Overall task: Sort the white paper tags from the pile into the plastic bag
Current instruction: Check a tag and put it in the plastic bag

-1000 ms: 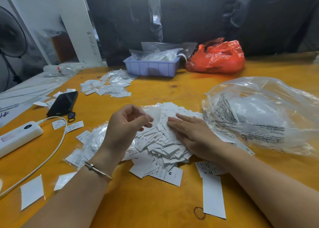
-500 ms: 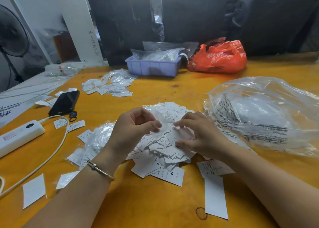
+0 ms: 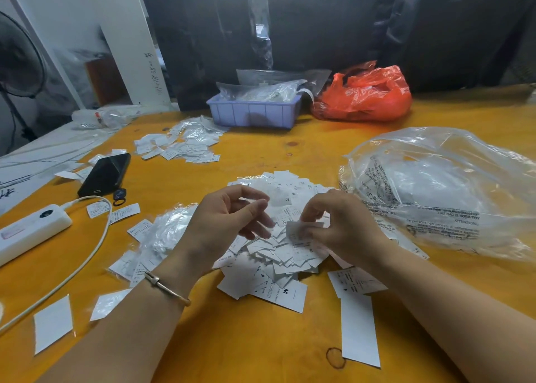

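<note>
A pile of white paper tags (image 3: pixel 275 255) lies on the orange table in front of me. Just above it, my right hand (image 3: pixel 345 226) pinches one white tag (image 3: pixel 297 229) by its edge. My left hand (image 3: pixel 226 223) hovers at the pile's left side, fingers curled, thumb and forefinger pinching the edge of a small clear plastic bag (image 3: pixel 274 198); that bag is faint and hard to make out. The two hands are a few centimetres apart. A large crumpled clear plastic bag (image 3: pixel 435 185) with printed warnings lies to the right of the pile.
Small clear packets (image 3: pixel 171 231) lie left of the pile, and a second heap of tags (image 3: pixel 182 146) sits farther back. A phone (image 3: pixel 106 173) and a power strip (image 3: pixel 32 229) with its cable are at left. A blue tray (image 3: pixel 252 114) and a red bag (image 3: pixel 362 95) stand at the back.
My right hand went from lying flat on the pile to lifting off it with one tag pinched. My left hand stayed raised with the small bag, and the hands drew closer.
</note>
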Action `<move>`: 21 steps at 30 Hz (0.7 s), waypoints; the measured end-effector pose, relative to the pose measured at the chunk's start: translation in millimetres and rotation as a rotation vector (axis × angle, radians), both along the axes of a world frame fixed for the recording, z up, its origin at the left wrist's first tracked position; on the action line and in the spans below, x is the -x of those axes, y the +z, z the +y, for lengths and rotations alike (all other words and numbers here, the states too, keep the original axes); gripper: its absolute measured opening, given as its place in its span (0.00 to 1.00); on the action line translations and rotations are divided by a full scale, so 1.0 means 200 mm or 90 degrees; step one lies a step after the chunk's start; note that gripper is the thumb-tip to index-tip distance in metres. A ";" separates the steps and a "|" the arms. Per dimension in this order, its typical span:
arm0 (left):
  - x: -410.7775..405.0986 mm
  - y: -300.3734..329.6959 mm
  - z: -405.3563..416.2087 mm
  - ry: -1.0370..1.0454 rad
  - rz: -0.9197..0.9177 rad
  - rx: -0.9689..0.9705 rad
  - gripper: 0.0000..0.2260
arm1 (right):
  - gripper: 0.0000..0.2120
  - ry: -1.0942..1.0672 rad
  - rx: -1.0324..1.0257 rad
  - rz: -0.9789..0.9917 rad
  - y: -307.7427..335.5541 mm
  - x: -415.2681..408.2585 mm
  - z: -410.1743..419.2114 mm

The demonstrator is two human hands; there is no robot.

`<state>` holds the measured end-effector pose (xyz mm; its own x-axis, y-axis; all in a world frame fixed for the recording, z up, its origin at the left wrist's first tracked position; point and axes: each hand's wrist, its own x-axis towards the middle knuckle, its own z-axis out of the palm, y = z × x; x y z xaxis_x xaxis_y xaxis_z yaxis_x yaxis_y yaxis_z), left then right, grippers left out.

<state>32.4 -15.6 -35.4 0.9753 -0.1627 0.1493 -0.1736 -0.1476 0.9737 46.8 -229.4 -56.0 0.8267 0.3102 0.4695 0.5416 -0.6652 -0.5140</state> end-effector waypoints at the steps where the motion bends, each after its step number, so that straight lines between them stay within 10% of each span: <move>1: 0.00 0.00 0.00 -0.015 0.002 0.003 0.11 | 0.06 -0.004 -0.035 0.031 0.00 0.00 0.00; 14: 0.02 0.02 -0.01 -0.088 0.029 -0.002 0.12 | 0.06 -0.068 -0.003 -0.111 0.03 -0.02 -0.06; 21: 0.04 0.04 -0.02 -0.067 -0.016 0.030 0.10 | 0.08 0.018 -0.523 0.029 0.16 0.08 -0.06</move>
<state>23.9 -20.0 -28.2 0.9493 -0.2555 0.1833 -0.2101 -0.0815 0.9743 30.9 -241.8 -24.9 0.8477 -0.0967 0.5216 0.5189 -0.0530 -0.8532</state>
